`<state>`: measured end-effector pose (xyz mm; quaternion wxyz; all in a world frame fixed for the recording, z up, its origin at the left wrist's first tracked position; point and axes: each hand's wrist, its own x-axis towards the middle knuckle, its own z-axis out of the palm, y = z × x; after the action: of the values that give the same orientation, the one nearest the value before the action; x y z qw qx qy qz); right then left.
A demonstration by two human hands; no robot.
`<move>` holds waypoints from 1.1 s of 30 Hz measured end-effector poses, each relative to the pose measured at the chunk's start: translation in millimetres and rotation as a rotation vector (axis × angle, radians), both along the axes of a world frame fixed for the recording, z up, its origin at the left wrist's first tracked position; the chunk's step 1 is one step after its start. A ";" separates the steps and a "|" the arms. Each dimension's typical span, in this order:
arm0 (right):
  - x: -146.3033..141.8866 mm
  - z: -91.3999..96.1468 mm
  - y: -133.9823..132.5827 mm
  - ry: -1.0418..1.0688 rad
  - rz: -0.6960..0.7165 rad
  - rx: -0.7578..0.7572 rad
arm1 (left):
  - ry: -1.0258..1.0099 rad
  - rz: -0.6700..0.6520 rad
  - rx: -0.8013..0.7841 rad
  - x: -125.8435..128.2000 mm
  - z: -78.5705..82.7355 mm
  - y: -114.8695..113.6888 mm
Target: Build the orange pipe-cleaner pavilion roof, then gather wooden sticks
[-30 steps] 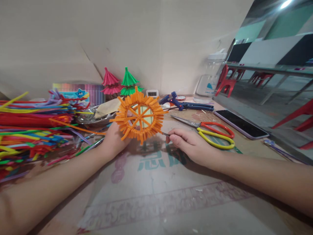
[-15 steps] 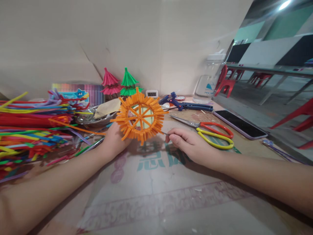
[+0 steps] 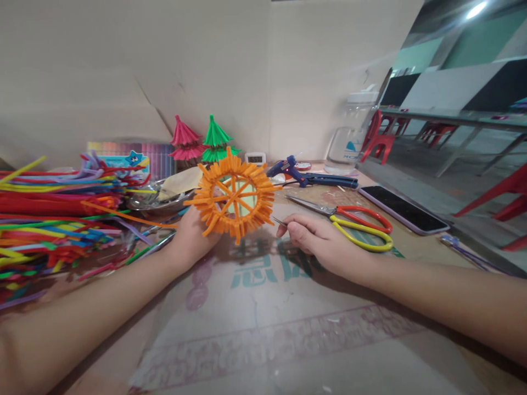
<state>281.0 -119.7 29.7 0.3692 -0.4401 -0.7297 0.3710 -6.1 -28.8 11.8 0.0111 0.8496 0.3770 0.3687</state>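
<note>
An orange pipe-cleaner wheel [image 3: 234, 196] with spokes and a fringe of short stubs stands raised above the table. Behind its left side, my left hand [image 3: 195, 233] grips it, most of the fingers hidden by the fringe. Just right of the wheel, my right hand [image 3: 307, 236] is closed on thin metal tweezers [image 3: 280, 221]; only their dark tips show, pointing left, apart from the fringe. Scissors [image 3: 341, 215] with one red and one yellow handle lie beyond my right hand. A long orange pipe cleaner [image 3: 132, 216] runs from the pile to near my left wrist.
Bundles of coloured pipe cleaners [image 3: 57, 219] fill the left side, near a metal dish [image 3: 142, 202]. Behind stand a pink tree [image 3: 186, 140], a green tree [image 3: 214, 140] and a marker box [image 3: 132, 156]. A glue gun [image 3: 290, 169], water bottle [image 3: 348, 134] and phone [image 3: 403, 209] lie rightward.
The orange wheel has shifted and turned slightly to the left. The tweezers' tips have come a little away from the fringe. Both hands keep their hold.
</note>
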 end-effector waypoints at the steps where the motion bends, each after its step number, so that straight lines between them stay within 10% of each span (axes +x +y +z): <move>1: 0.0 0.1 -0.1 0.005 0.002 -0.002 | -0.006 0.001 0.002 -0.7 -0.8 0.5; 33: -0.2 1.5 0.1 -0.003 0.023 -0.008 | 0.020 0.030 0.030 -0.6 0.2 2.9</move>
<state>280.8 -119.6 31.2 0.3622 -0.4336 -0.7337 0.3775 -6.7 -25.9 12.0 -0.0108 0.8476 0.3842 0.3659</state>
